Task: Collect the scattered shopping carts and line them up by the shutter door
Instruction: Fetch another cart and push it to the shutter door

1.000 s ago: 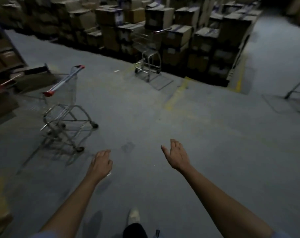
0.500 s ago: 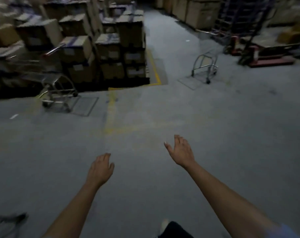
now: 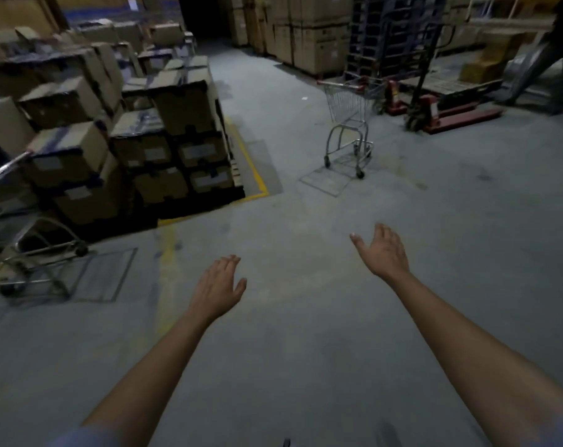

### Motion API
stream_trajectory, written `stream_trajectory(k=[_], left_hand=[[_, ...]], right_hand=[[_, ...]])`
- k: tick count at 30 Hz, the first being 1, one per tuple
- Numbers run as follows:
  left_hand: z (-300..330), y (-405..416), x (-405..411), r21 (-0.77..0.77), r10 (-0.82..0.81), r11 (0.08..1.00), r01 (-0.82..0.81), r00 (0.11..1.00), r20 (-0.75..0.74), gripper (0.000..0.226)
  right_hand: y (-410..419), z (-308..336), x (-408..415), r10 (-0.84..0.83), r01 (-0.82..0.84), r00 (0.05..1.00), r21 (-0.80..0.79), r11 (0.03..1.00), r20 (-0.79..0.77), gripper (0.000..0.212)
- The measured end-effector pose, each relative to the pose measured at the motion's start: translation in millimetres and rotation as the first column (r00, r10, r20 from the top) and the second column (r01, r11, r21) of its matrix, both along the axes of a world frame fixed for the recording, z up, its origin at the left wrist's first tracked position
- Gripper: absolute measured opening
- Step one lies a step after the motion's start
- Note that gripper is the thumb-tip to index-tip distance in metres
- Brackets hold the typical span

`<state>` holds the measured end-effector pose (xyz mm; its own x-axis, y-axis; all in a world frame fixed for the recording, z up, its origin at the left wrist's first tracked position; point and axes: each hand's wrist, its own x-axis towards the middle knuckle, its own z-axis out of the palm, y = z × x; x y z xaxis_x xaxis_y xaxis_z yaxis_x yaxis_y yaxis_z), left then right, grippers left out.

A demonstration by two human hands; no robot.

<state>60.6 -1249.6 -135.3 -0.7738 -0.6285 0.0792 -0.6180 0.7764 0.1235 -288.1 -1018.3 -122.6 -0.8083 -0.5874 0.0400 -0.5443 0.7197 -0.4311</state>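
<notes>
A wire shopping cart (image 3: pixel 349 124) with a red handle stands upright on the grey floor ahead and to the right, well beyond my reach. Another cart (image 3: pixel 32 250) sits at the left edge beside the stacked boxes, only partly in view. My left hand (image 3: pixel 217 290) and my right hand (image 3: pixel 381 251) are stretched out in front of me over bare floor, both open and holding nothing. No shutter door shows in this view.
Stacked cardboard boxes (image 3: pixel 164 130) on pallets fill the left, edged by a yellow floor line (image 3: pixel 251 169). A red pallet jack (image 3: pixel 448 114) and more boxes stand at the back right. A person's legs (image 3: pixel 544 59) show far right. An aisle (image 3: pixel 248 79) runs ahead.
My view has swung to the right: the first red-handled cart has left the frame, the cart by the boxes has slid to the left edge, and the far cart is closer. Both hands stay open.
</notes>
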Motion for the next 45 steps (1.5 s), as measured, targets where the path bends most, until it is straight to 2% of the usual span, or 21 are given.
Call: stream_trajectory(k=[4, 9, 14, 16, 19, 24, 27, 31, 35, 38, 39, 42, 45], left_hand=[[-3, -83, -104, 0.022, -0.032, 0.999, 0.031, 0.999, 0.018, 0.063], [-56, -179, -253, 0.092, -0.051, 0.995, 0.043, 0.994, 0.094, 0.064], [-88, -269, -418, 0.151, -0.13, 0.983, 0.104, 0.976, 0.173, 0.065], [-86, -304, -491, 0.138, -0.131, 0.984, 0.109, 0.977, 0.167, 0.065], [-74, -348, -589, 0.203, -0.174, 0.969, 0.142, 0.973, 0.149, 0.063], [-55, -414, -742, 0.215, -0.245, 0.949, 0.231, 0.969, 0.039, 0.067], [-70, -462, -819, 0.253, -0.192, 0.951, 0.181, 0.981, 0.019, 0.061], [-97, -543, -905, 0.27, -0.162, 0.955, 0.125, 0.98, 0.118, 0.066], [-81, -635, -974, 0.249, -0.005, 0.968, -0.026, 0.992, 0.125, 0.063], [-66, -696, -1017, 0.273, 0.11, 0.954, -0.125, 0.992, 0.068, 0.058], [-65, -715, -1029, 0.266, 0.132, 0.953, -0.144, 0.989, 0.061, 0.056], [-78, -775, -1070, 0.232, 0.142, 0.957, -0.172, 0.98, 0.138, 0.055], [-105, -843, -1122, 0.241, 0.115, 0.956, -0.167, 0.97, 0.215, 0.056]], right_hand=[[-68, 22, -86, -0.012, 0.012, 1.0, -0.01, 1.0, -0.027, 0.103], [-146, 24, -212, -0.058, 0.056, 0.996, -0.029, 0.998, -0.074, 0.101], [-216, 20, -349, -0.088, 0.092, 0.993, 0.048, 0.995, -0.081, 0.099], [-242, 23, -406, -0.113, 0.12, 0.988, 0.06, 0.991, -0.108, 0.099], [-276, 21, -488, -0.159, 0.17, 0.982, 0.11, 0.979, -0.1, 0.099], [-359, 9, -618, -0.202, 0.21, 0.976, 0.12, 0.97, -0.08, 0.1], [-424, -10, -701, -0.168, 0.178, 0.983, 0.149, 0.973, -0.08, 0.097], [-518, -25, -818, -0.108, 0.118, 0.992, 0.187, 0.975, -0.062, 0.097], [-615, -21, -922, -0.041, 0.046, 0.999, 0.215, 0.976, -0.024, 0.11], [-688, -19, -989, 0.052, -0.044, 0.998, 0.257, 0.965, -0.022, 0.099], [-714, -19, -1007, 0.066, -0.061, 0.998, 0.252, 0.966, -0.011, 0.102], [-801, -27, -1066, 0.113, -0.108, 0.994, 0.236, 0.966, -0.006, 0.131], [-876, -30, -1119, 0.138, -0.132, 0.99, 0.236, 0.963, -0.013, 0.136]])
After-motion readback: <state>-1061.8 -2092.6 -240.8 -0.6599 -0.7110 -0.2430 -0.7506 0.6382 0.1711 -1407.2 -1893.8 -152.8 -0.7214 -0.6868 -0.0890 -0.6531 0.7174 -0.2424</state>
